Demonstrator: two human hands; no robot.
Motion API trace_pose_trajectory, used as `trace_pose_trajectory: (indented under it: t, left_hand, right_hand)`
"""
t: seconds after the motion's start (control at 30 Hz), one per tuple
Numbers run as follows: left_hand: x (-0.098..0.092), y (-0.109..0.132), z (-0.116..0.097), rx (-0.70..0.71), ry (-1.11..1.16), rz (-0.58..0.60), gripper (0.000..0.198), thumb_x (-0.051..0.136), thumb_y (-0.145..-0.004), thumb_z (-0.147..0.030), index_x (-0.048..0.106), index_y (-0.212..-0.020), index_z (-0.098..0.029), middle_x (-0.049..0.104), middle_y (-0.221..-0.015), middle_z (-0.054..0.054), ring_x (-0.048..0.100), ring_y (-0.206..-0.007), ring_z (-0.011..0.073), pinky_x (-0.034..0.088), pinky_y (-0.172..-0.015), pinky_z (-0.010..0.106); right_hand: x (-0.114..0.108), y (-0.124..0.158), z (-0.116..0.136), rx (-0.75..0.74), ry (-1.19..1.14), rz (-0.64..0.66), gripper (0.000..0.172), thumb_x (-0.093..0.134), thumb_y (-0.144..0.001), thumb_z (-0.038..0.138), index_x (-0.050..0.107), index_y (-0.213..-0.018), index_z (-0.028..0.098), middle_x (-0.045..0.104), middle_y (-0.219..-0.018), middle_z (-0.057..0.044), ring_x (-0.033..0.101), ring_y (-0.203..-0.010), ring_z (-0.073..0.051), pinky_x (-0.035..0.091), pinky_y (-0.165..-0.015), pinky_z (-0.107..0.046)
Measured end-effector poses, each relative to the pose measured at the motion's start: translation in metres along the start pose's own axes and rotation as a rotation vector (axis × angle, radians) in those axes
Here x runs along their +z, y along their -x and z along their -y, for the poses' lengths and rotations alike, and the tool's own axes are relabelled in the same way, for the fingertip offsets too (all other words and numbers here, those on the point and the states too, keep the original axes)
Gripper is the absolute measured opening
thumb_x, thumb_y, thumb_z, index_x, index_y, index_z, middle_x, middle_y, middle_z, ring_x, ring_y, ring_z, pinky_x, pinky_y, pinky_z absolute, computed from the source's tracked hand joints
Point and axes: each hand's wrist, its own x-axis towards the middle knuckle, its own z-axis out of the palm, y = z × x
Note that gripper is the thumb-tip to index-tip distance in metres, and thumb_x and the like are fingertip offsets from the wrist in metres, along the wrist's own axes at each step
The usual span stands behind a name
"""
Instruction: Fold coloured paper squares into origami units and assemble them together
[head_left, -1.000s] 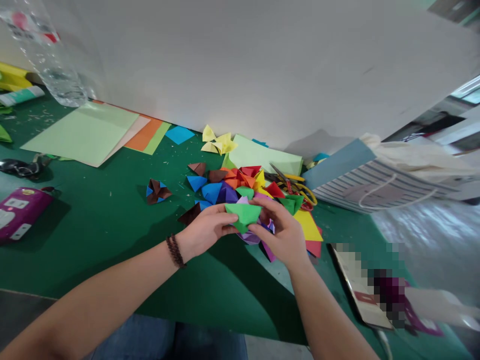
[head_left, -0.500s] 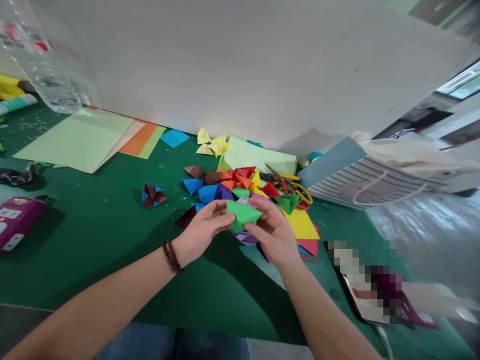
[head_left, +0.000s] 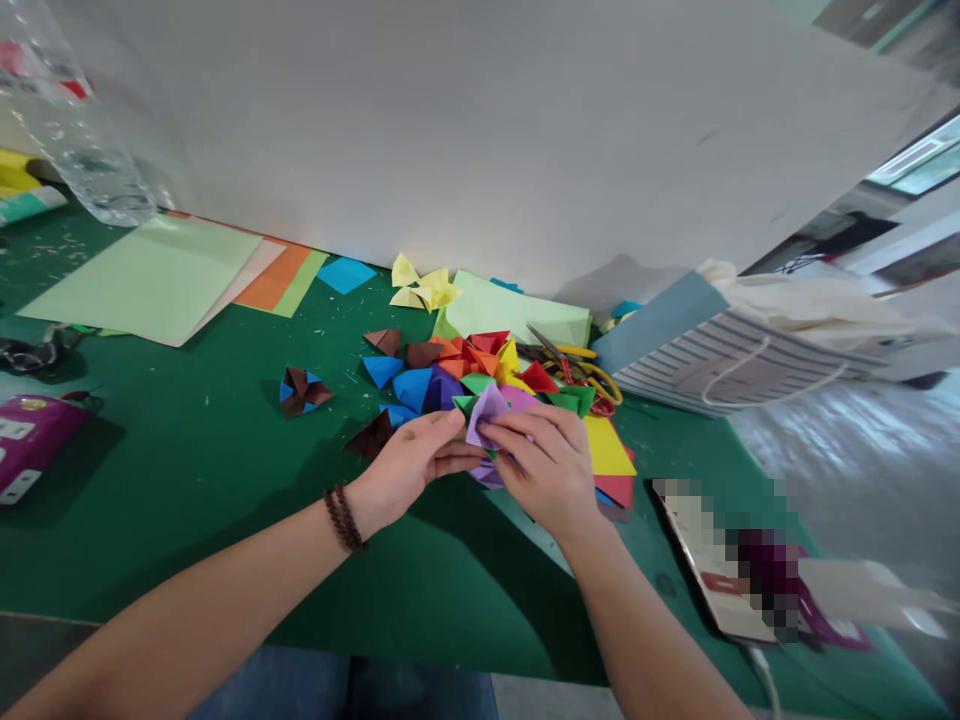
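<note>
Well, green cutting mat (head_left: 187, 480) (origami pile (head_left: 442, 390))

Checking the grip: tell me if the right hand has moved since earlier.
Yes: the right hand moved left, judged against the yellow paper sheet.

Purple origami unit (head_left: 487, 418): folded paper, creased, one point tilted up and away from the person, held between both hands. Left hand (head_left: 409, 462): fingers curled against its near-left side. Right hand (head_left: 544, 470): fingers laid over its right side. Green paper corner (head_left: 463, 403): shows just left of the unit; whether joined to it cannot be told. Pile of multicoloured origami units (head_left: 442, 388): directly beyond and beneath the hands, near the middle of the far tabletop (head_left: 187, 520) edge.
</note>
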Motion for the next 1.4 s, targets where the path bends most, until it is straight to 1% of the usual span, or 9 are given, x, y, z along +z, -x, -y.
trace_pose_trajectory:
  t: [0.23, 0.33, 0.4, 0.53, 0.73, 0.97, 1.1, 1.27, 1.4]
  left_hand:
    - [0.000, -0.001, 0.000, 0.038, -0.100, -0.046, 0.034, 0.075, -0.074, -0.026, 0.061, -0.101, -0.013, 0.062, -0.103, 0.007, 0.060, -0.095, 0.0161, 0.051, -0.088, 0.034]
    - [-0.002, -0.002, 0.000, 0.061, -0.112, -0.072, 0.030, 0.072, -0.075, -0.023, 0.059, -0.100, -0.013, 0.062, -0.100, 0.006, 0.060, -0.097, 0.0167, 0.051, -0.086, 0.032]
    - [-0.004, -0.003, -0.001, 0.074, -0.122, -0.092, 0.027, 0.071, -0.075, -0.021, 0.058, -0.098, -0.013, 0.061, -0.097, 0.005, 0.060, -0.095, 0.0166, 0.052, -0.085, 0.032]
    - [-0.004, -0.003, -0.003, 0.068, -0.119, -0.113, 0.024, 0.070, -0.077, -0.021, 0.055, -0.093, -0.014, 0.058, -0.092, 0.003, 0.059, -0.089, 0.0149, 0.055, -0.084, 0.036]
    - [-0.002, -0.002, -0.002, 0.057, -0.123, -0.136, 0.026, 0.067, -0.080, -0.019, 0.054, -0.101, -0.014, 0.060, -0.101, 0.007, 0.061, -0.094, 0.0174, 0.056, -0.084, 0.037]
    - [-0.003, -0.002, -0.002, 0.088, -0.150, -0.146, 0.021, 0.065, -0.080, -0.022, 0.057, -0.097, -0.014, 0.059, -0.096, 0.006, 0.059, -0.091, 0.0164, 0.058, -0.081, 0.037]
    - [-0.004, -0.005, 0.000, 0.110, -0.196, -0.175, 0.014, 0.061, -0.082, -0.021, 0.057, -0.093, -0.014, 0.061, -0.093, 0.005, 0.061, -0.088, 0.0155, 0.058, -0.081, 0.036]
    - [-0.010, -0.010, 0.004, 0.160, -0.416, -0.221, 0.010, 0.060, -0.082, -0.025, 0.058, -0.083, -0.015, 0.062, -0.081, 0.003, 0.063, -0.074, 0.0147, 0.057, -0.071, 0.032]
    - [-0.013, -0.008, 0.003, 0.254, -0.755, -0.203, 0.015, 0.059, -0.082, -0.030, 0.061, -0.076, -0.016, 0.060, -0.068, 0.000, 0.055, -0.057, 0.0110, 0.047, -0.054, 0.022]
  right_hand:
    - [0.000, -0.001, 0.007, -0.007, 0.002, 0.087, 0.032, 0.065, -0.077, 0.012, 0.065, -0.108, 0.021, 0.067, -0.101, -0.007, 0.056, -0.099, -0.026, 0.048, -0.085, -0.043]
    - [-0.001, -0.003, 0.010, -0.018, -0.048, 0.103, 0.033, 0.067, -0.076, 0.016, 0.064, -0.108, 0.020, 0.066, -0.103, -0.009, 0.056, -0.099, -0.027, 0.048, -0.085, -0.045]
    - [-0.001, -0.004, 0.010, -0.010, -0.123, 0.061, 0.032, 0.068, -0.076, 0.016, 0.064, -0.107, 0.021, 0.065, -0.103, -0.009, 0.057, -0.097, -0.026, 0.049, -0.083, -0.043]
    - [-0.001, -0.004, 0.008, 0.098, -0.214, -0.063, 0.028, 0.069, -0.075, 0.011, 0.065, -0.101, 0.024, 0.061, -0.102, -0.008, 0.059, -0.091, -0.022, 0.052, -0.077, -0.038]
    - [0.002, -0.004, 0.010, 0.236, -0.251, 0.021, 0.018, 0.067, -0.080, 0.017, 0.067, -0.097, 0.023, 0.055, -0.124, -0.011, 0.060, -0.096, -0.022, 0.053, -0.082, -0.040]
    - [0.001, -0.005, 0.011, 0.357, -0.349, -0.003, 0.014, 0.062, -0.083, 0.013, 0.067, -0.089, 0.024, 0.067, -0.096, -0.004, 0.064, -0.092, -0.019, 0.053, -0.083, -0.036]
    - [0.000, -0.003, 0.008, 0.460, -0.437, -0.030, 0.010, 0.065, -0.080, 0.014, 0.066, -0.083, 0.024, 0.068, -0.091, -0.003, 0.064, -0.090, -0.018, 0.053, -0.081, -0.036]
    - [0.003, 0.002, 0.005, 0.618, -0.655, -0.028, 0.010, 0.069, -0.078, 0.020, 0.064, -0.087, 0.023, 0.066, -0.092, -0.004, 0.064, -0.085, -0.019, 0.054, -0.071, -0.033]
    - [0.001, -0.001, 0.011, 0.530, -0.608, 0.029, 0.006, 0.067, -0.080, 0.022, 0.065, -0.086, 0.023, 0.068, -0.093, -0.006, 0.065, -0.086, -0.020, 0.054, -0.067, -0.032]
